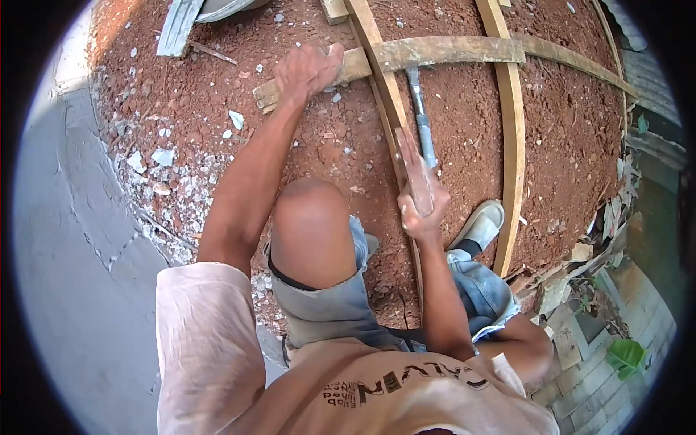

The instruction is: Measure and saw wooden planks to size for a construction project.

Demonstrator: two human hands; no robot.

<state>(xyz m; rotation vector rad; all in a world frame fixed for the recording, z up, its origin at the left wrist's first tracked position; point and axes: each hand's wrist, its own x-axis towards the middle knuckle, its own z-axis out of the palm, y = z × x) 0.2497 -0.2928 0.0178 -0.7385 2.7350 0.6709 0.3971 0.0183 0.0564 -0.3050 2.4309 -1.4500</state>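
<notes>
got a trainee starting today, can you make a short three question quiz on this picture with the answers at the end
1. Multiple choice: what does the left hand grip?
a) a green leaf
b) the crosswise plank
c) a shoe

2. True or false: the smooth grey surface is on the person's left.

3. Short answer: which hand is nearer the blue-grey tool?

Key: 1. b; 2. true; 3. the right hand.
</notes>
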